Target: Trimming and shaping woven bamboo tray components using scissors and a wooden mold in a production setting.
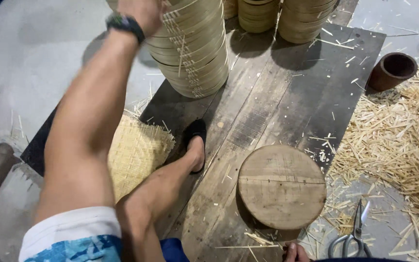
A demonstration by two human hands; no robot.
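My left hand point(140, 11), with a dark watch point(124, 23) on its wrist, reaches up to the top of a tall stack of round bamboo rings point(195, 53). Its fingers curl over the stack's upper rim, partly cut off by the frame's top edge. At the bottom edge only a fingertip-sized bit of what may be my right hand point(295, 252) shows, beside a round wooden block point(281, 185). My bare leg stretches forward, its foot in a black shoe point(196, 138) on the dark wooden board point(277, 92).
More bamboo ring stacks point(287, 17) stand at the back. A woven bamboo mat point(136, 153) lies left of my leg. Scissors point(355, 233) lie at the bottom right beside a heap of bamboo shavings point(403, 140). A brown cup point(393, 71) stands at the right.
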